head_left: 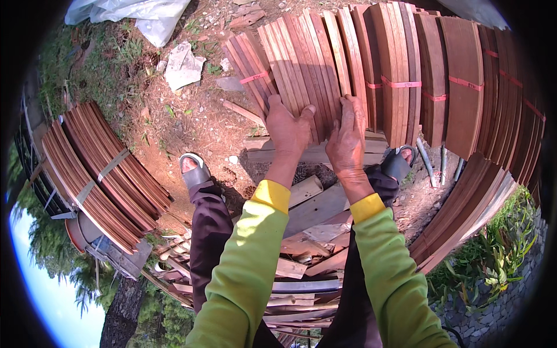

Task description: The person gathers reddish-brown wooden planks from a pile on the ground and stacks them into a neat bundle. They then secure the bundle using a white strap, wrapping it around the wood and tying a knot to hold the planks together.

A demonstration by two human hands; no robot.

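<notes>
A loose row of thin reddish-brown wooden slats (301, 64) stands on edge in front of me, side by side. My left hand (288, 126) is closed around the near end of the slats, its thumb pointing right along their ends. On the right side of the same group, my right hand (348, 134) grips the near ends with its fingers bent over them. The undersides of both hands' fingers are partly hidden. Left of the group leans a slat bundle (252, 66) bound with a red band. Another red-banded bundle (397, 69) stands to the right.
More banded bundles (464, 75) continue along the right, with further slats (458, 214) below them. At the left lie strapped slat bundles (107, 168). Wood offcuts (313, 249) are heaped beneath me between my feet. Plastic sheeting (154, 20) and a pale scrap (183, 66) lie on the dirt.
</notes>
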